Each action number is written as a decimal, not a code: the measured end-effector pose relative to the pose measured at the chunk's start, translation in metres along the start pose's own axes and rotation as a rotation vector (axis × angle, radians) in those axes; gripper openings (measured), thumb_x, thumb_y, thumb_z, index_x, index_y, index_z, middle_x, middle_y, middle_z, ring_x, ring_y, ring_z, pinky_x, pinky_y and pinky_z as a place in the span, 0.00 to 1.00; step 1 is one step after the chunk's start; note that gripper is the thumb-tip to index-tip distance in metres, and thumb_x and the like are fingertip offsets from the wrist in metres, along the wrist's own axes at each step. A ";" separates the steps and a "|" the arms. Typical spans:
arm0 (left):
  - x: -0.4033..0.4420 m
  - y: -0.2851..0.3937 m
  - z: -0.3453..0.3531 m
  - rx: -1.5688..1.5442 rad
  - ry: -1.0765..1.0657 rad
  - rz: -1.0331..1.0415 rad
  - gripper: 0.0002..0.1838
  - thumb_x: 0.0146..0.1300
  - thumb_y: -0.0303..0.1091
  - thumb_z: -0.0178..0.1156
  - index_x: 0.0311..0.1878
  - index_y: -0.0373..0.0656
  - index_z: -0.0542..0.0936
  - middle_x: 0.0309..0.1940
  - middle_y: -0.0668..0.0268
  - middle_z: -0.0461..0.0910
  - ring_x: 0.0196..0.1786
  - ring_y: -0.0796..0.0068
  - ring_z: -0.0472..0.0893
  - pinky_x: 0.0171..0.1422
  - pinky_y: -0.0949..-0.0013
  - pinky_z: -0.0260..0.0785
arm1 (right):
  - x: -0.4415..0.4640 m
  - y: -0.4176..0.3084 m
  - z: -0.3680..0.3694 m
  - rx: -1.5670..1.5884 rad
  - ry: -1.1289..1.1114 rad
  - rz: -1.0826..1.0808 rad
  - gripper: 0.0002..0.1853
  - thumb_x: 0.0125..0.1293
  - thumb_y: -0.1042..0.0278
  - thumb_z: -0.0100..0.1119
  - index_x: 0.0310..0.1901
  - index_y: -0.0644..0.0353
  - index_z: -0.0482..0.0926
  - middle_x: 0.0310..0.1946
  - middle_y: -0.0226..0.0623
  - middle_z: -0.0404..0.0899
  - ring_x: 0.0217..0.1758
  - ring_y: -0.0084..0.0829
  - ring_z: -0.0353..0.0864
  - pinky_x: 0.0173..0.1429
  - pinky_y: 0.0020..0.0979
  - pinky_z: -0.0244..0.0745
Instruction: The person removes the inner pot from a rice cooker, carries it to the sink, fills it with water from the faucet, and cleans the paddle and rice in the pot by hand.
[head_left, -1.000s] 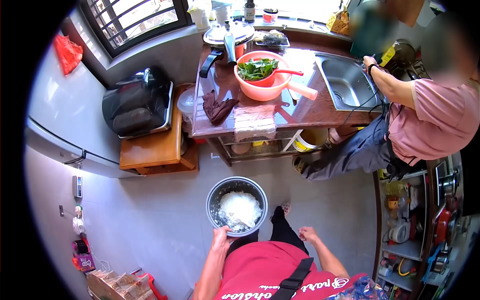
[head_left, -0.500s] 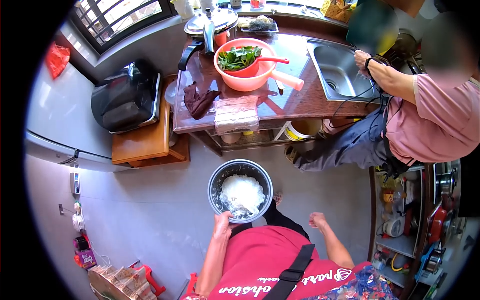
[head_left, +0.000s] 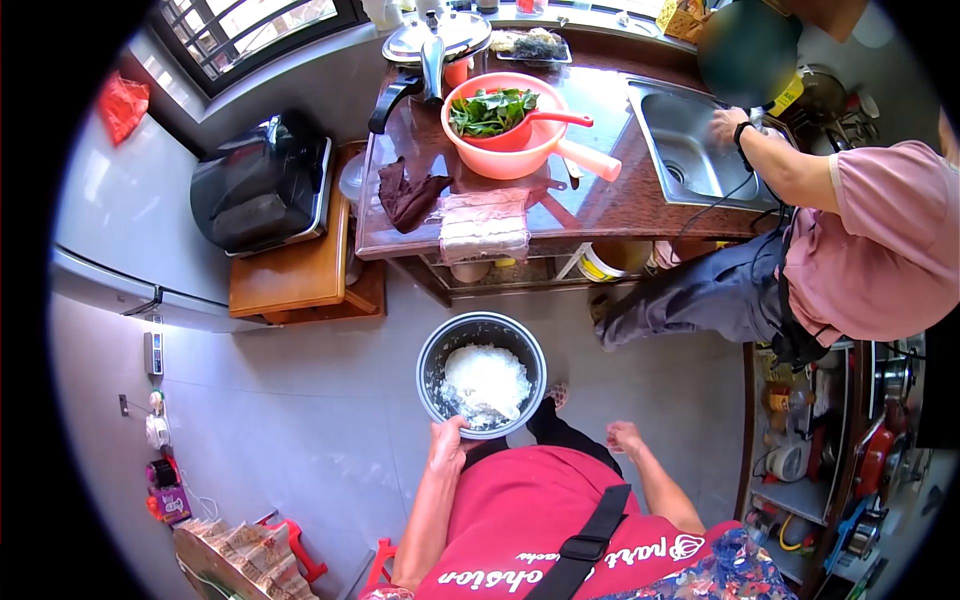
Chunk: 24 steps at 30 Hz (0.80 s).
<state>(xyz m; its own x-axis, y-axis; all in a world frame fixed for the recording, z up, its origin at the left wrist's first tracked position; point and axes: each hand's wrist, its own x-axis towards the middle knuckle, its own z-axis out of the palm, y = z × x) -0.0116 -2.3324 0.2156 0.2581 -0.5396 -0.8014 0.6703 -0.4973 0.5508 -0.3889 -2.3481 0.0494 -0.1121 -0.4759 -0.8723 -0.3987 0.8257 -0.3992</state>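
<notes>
The pot [head_left: 431,362] looks stiff and maybe a bit heavy, with soft, sticky-looking rice [head_left: 486,380] inside. Its smooth side could be slippery, so two hands on opposite sides of the rim would be best. It is above the floor [head_left: 350,420], out from the bench's [head_left: 605,218] front edge. The left hand [head_left: 447,442] reaches forward, its grip closed on the near rim. The right hand [head_left: 623,437] hangs apart, elbow bent; I can't tell if it's open.

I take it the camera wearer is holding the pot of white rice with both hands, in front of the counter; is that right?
Not quite: the head view shows only the left hand on the pot, at its rim; the right hand is held off to the side. The white rice and the pot's place in front of the counter are right.
</notes>
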 end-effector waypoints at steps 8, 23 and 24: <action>-0.005 -0.005 -0.005 0.023 0.013 -0.038 0.22 0.44 0.20 0.47 0.48 0.26 0.68 0.35 0.50 0.77 0.34 0.57 0.81 0.34 0.53 0.79 | -0.003 0.023 -0.003 -0.034 -0.019 0.048 0.06 0.59 0.69 0.50 0.34 0.57 0.77 0.24 0.33 0.77 0.23 0.25 0.76 0.25 0.27 0.72; -0.012 -0.017 0.040 0.158 -0.030 -0.095 0.16 0.43 0.21 0.49 0.39 0.29 0.69 0.29 0.55 0.76 0.30 0.58 0.80 0.34 0.51 0.78 | -0.012 0.046 -0.009 0.082 0.044 0.029 0.05 0.57 0.70 0.52 0.31 0.58 0.78 0.19 0.30 0.75 0.18 0.21 0.71 0.18 0.25 0.65; -0.011 -0.018 0.047 0.182 -0.039 -0.105 0.16 0.43 0.21 0.50 0.39 0.29 0.69 0.28 0.55 0.75 0.30 0.59 0.80 0.34 0.51 0.78 | -0.011 0.047 -0.014 0.077 0.037 0.036 0.05 0.57 0.70 0.53 0.31 0.59 0.78 0.19 0.30 0.74 0.17 0.21 0.71 0.17 0.25 0.64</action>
<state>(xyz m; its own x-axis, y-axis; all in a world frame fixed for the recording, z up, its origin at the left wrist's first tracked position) -0.0590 -2.3490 0.2256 0.1638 -0.5027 -0.8488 0.5543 -0.6648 0.5008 -0.4193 -2.3078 0.0446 -0.1588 -0.4554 -0.8760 -0.3226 0.8625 -0.3898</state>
